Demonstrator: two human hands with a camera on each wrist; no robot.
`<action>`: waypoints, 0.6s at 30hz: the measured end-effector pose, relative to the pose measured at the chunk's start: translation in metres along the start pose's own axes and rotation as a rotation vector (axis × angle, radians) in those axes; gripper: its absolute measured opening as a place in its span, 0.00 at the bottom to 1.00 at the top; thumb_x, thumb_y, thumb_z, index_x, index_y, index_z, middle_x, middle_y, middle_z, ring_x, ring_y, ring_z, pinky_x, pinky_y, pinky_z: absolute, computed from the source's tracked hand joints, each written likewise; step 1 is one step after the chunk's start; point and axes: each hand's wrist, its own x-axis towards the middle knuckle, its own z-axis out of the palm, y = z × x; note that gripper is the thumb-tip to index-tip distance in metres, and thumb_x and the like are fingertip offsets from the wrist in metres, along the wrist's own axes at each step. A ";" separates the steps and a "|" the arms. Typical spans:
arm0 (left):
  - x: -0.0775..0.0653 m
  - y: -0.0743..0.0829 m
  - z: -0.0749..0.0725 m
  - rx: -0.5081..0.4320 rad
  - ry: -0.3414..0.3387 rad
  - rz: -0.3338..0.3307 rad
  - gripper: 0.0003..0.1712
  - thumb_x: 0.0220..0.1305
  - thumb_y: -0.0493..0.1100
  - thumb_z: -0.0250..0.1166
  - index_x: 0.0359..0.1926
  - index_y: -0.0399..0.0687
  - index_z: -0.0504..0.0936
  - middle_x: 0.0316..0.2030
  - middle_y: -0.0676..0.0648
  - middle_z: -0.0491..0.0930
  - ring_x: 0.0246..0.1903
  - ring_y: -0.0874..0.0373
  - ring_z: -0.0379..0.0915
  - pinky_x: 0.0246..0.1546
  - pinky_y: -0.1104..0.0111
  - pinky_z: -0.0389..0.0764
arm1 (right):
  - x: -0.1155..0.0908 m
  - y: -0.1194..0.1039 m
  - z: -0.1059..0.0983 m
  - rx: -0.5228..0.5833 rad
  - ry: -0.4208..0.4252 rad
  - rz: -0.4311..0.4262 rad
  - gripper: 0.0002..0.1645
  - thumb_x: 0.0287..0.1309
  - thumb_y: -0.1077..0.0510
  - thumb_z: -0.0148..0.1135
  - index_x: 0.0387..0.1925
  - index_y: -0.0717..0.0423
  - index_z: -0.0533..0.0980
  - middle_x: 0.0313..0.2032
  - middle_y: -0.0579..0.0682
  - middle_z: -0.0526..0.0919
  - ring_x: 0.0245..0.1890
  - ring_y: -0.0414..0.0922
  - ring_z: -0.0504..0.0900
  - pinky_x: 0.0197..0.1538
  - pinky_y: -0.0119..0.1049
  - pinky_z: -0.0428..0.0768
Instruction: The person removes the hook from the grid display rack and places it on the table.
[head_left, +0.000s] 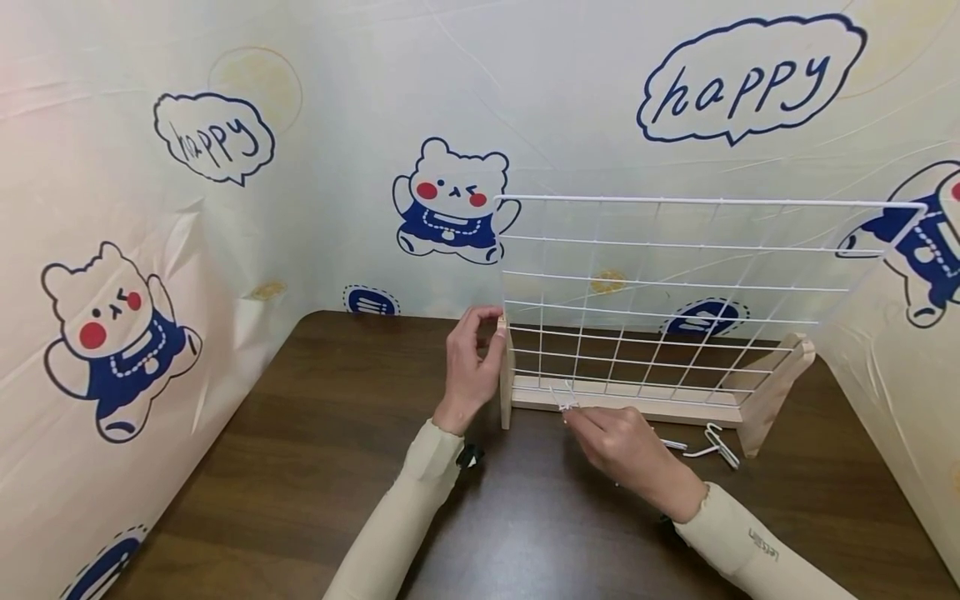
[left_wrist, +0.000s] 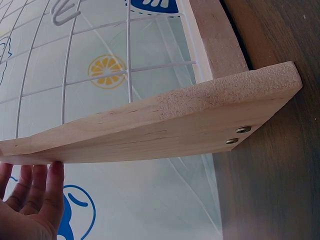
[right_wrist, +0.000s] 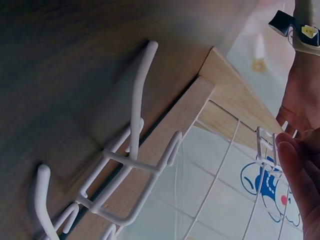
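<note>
A white wire grid leans back on a pale wooden stand. My left hand is at the stand's left side panel; in the left wrist view its fingertips touch the outer face. My right hand pinches a small white wire hook in front of the grid's lower left part. The same hook shows beside the right thumb and fingers in the right wrist view. Part of it is hidden by the fingers.
More white wire hooks lie on the dark wooden table near the stand's right side panel. Other hooks loom close in the right wrist view. A printed curtain surrounds the table.
</note>
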 end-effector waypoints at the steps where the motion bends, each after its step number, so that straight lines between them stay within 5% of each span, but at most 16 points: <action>1: 0.000 0.000 0.000 0.003 -0.001 -0.001 0.15 0.72 0.38 0.59 0.54 0.36 0.81 0.49 0.41 0.84 0.48 0.50 0.82 0.37 0.67 0.86 | 0.000 0.000 0.000 0.000 -0.009 0.003 0.26 0.80 0.58 0.40 0.37 0.64 0.84 0.30 0.51 0.90 0.27 0.43 0.90 0.28 0.34 0.86; 18: 0.000 0.000 0.000 0.000 0.004 -0.001 0.13 0.72 0.38 0.59 0.54 0.40 0.82 0.48 0.42 0.85 0.47 0.50 0.83 0.37 0.67 0.85 | -0.007 -0.001 0.006 0.004 -0.112 0.007 0.26 0.78 0.60 0.38 0.35 0.60 0.83 0.26 0.47 0.86 0.22 0.40 0.85 0.23 0.33 0.81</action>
